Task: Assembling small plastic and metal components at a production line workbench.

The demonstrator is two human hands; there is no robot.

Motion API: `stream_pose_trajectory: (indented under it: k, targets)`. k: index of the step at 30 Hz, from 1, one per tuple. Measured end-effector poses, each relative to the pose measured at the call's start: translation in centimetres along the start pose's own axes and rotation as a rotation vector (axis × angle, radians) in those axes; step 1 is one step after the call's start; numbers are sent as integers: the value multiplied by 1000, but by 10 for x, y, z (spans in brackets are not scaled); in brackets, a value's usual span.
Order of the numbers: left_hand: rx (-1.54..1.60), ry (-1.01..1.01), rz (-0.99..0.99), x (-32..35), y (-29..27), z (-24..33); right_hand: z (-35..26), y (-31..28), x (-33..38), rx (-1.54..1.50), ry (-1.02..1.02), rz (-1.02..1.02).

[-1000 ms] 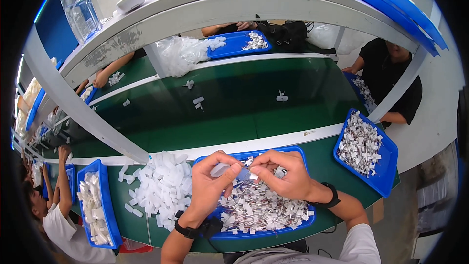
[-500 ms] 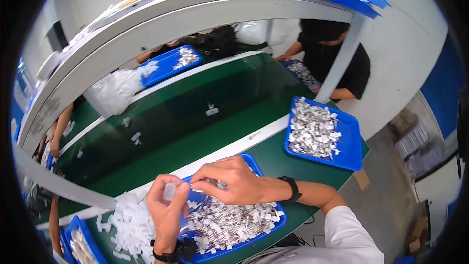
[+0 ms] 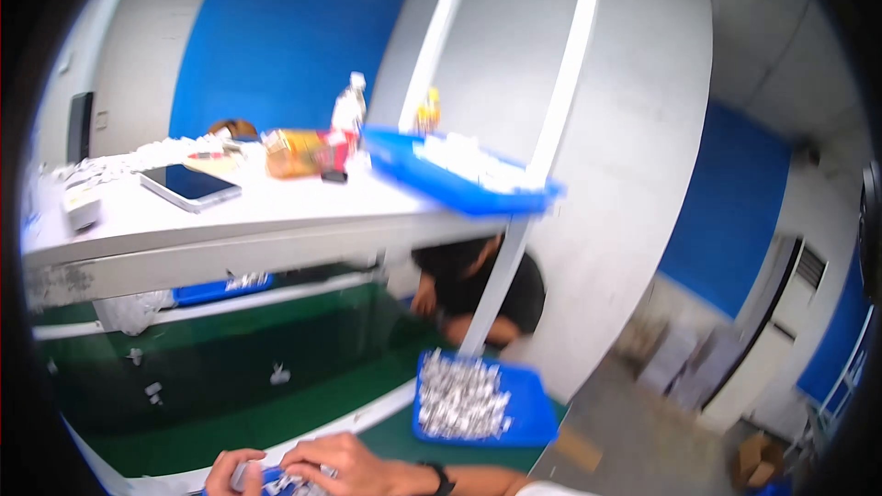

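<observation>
Pale plastic piece (image 3: 241, 475) at the lower edge of view, left of the right hand's fingertips; blurred, partly hidden by fingers
Left hand (image 3: 220, 475) closed round it, thumb to one side, fingers to the other; cut off by the picture's edge
Right hand (image 3: 342, 461) just beside, fingers bent and bunched toward the left hand; cannot tell whether they grip anything
Black wristband (image 3: 444, 479) on the right wrist
Under the hands, part of a blue tray (image 3: 270, 475) with small white parts (image 3: 303, 485) in it
To the right on the green desk (image 3: 397, 430), a second blue tray (image 3: 531, 409), small white pieces (image 3: 459, 395) heaped in its left side, its right side bare
Beyond the white rail (image 3: 367, 413), a dark green surface (image 3: 220, 404) with a few small white items lying well apart
Above that, a white shelf (image 3: 303, 207) bearing a dark-screened device (image 3: 190, 184), an orange container (image 3: 292, 154) and another blue tray (image 3: 459, 195)
Behind the post, a person in dark clothing (image 3: 514, 298), leaning forward
</observation>
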State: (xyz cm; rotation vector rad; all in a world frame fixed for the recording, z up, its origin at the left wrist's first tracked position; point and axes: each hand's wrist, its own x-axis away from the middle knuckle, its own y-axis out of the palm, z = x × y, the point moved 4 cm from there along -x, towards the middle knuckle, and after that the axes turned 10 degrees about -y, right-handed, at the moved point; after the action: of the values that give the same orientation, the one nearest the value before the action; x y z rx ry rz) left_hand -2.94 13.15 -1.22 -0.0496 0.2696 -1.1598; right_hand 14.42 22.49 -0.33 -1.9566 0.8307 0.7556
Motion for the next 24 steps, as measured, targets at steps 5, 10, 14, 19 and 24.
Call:
stream_pose_trajectory:
  k: [5, 10, 14, 19, 24]
  targets:
    - [276, -163, -141, 4, 1, 16, -29, -28, -12, -146, 157, 82]
    - [470, -227, -168, 0, -1, 20, -23, -47, -14, -431, 428, 102]
    - [659, -244, -245, -9, 16, 31, -29, -69, -20, -440, 376, 104]
    - [671, -193, -251, 2, 10, 31, -35, -61, -21, -263, 165, 60]
    - [713, -202, -317, 4, 0, 23, -42, -57, -22, -123, -3, 96]
